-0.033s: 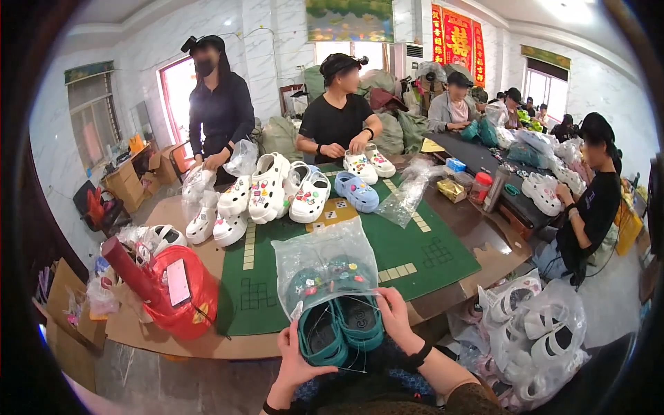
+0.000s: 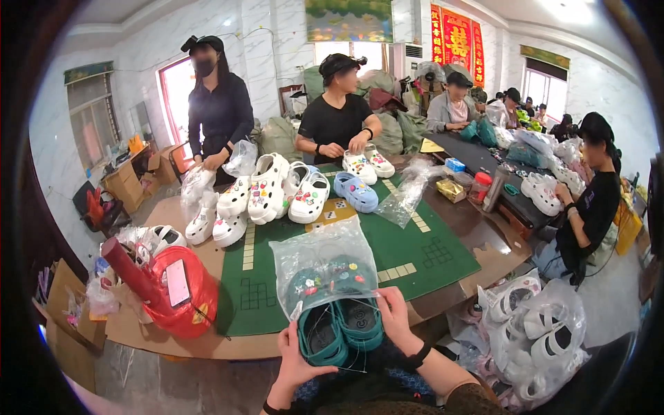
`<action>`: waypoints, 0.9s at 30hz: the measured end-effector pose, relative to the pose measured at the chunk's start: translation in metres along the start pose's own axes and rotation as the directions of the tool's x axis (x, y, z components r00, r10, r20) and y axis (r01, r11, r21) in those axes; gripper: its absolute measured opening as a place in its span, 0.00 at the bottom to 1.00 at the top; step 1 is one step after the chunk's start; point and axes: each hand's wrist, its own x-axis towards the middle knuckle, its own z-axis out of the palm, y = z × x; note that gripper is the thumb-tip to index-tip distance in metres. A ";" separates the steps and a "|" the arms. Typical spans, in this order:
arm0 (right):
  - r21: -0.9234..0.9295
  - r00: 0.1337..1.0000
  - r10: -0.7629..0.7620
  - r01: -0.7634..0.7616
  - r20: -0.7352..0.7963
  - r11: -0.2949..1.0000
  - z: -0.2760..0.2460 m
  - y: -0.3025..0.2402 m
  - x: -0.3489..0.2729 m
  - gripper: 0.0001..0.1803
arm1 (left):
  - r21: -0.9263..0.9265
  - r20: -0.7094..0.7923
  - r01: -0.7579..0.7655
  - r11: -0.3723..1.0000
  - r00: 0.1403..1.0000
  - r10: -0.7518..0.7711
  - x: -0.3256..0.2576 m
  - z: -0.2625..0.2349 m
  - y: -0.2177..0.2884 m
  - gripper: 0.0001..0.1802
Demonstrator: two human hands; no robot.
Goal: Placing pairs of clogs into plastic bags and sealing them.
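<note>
A pair of dark green clogs (image 2: 360, 325) with colourful charms lies partly inside a clear plastic bag (image 2: 325, 252), toes in and heels out at the mouth. My left hand (image 2: 297, 363) grips the bag's edge by the left clog, its thumb stretched along below the heel. On the other side my right hand (image 2: 394, 318) pinches the bag's mouth beside the right clog. The bag's far end rests on the green mat (image 2: 256, 311), while the heels hang over the table's near edge.
White charm-covered clogs (image 2: 268, 190) and a blue clog (image 2: 356, 192) stand farther back. A red bundle with a pink phone (image 2: 178, 282) sits at left. Bagged white clogs (image 2: 546, 332) are low at right. A co-worker (image 2: 339, 114) handles clogs across the table; others work nearby.
</note>
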 end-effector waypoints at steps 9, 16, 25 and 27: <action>-0.007 0.993 -0.106 0.106 -0.056 0.994 0.002 0.003 -0.009 0.07 | -0.045 0.055 0.044 0.998 0.998 -0.042 0.018 -0.007 0.003 0.83; -0.294 0.959 -0.244 0.278 0.147 0.914 -0.022 -0.025 0.001 0.12 | -0.127 0.004 0.079 0.989 0.997 -0.079 0.015 0.003 0.001 0.83; -0.244 0.968 -0.250 0.240 -0.008 0.940 -0.018 -0.006 -0.013 0.13 | -0.304 -0.074 0.035 0.952 0.995 -0.061 0.011 0.020 -0.011 0.76; -0.362 0.971 -0.230 0.236 0.061 0.902 -0.027 -0.009 -0.013 0.14 | -0.174 -0.087 0.034 0.984 0.995 -0.050 0.003 0.020 -0.016 0.74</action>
